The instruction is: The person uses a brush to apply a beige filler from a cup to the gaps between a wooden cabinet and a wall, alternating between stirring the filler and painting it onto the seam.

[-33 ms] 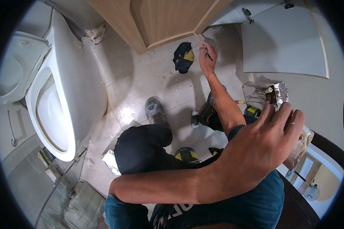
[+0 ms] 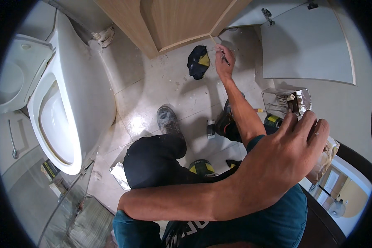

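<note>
My right hand (image 2: 225,62) reaches down near the foot of the wooden cabinet panel (image 2: 182,20). Its fingers are closed around a thin dark stick-like tool (image 2: 225,60), whose kind I cannot make out. Just left of it, a black and yellow cloth-like item (image 2: 199,63) lies on the tiled floor. My left arm crosses in front of my body, and my left hand (image 2: 291,153) is close to the camera at the right. Its fingers are bent and their tips hidden, beside a plastic-wrapped item (image 2: 324,161); whatever they grip is out of sight.
At the left stands a white toilet (image 2: 87,82) with its lid raised. A pale cabinet door (image 2: 306,49) hangs at the upper right, above a foil-lined box (image 2: 304,101) with thin metal pieces. Black and yellow containers (image 2: 201,167) and a small cylinder (image 2: 211,129) are near my feet.
</note>
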The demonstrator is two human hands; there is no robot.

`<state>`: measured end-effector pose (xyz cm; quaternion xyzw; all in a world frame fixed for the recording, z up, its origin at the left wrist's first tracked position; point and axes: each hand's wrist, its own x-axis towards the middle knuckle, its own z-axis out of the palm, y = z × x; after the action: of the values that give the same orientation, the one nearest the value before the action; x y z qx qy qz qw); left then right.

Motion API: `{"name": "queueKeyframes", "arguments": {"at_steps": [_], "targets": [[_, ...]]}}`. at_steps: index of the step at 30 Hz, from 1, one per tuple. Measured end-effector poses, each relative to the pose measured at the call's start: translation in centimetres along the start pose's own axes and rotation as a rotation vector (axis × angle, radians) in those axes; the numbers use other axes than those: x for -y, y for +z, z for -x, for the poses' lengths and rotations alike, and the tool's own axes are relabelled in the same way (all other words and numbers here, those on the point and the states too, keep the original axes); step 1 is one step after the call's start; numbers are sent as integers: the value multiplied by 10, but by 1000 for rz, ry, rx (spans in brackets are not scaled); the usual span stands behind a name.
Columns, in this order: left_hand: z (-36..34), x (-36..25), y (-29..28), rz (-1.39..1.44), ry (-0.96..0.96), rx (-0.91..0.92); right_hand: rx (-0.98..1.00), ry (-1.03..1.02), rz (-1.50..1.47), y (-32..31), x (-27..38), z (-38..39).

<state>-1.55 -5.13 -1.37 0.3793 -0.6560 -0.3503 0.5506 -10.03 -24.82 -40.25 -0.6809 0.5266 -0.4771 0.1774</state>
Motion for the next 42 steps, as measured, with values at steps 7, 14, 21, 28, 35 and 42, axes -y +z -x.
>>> {"name": "queueKeyframes", "arguments": {"at_steps": [7, 14, 21, 28, 35, 42], "targets": [[-2, -1, 1, 4, 1, 12, -8, -13, -7, 0, -6, -3], [-2, -1, -3, 23, -13, 21, 28, 10, 29, 1, 0, 0], [-3, -3, -5, 4, -15, 43, 4, 2, -17, 3, 3, -1], [-4, -2, -4, -16, -8, 63, 25, -18, 19, 1, -5, -2], [-4, -2, -6, -12, -20, 77, -1, 15, -27, 2, 1, -1], [-4, 0, -4, -35, -16, 108, 3, -13, 23, -1, -9, -2]]}}
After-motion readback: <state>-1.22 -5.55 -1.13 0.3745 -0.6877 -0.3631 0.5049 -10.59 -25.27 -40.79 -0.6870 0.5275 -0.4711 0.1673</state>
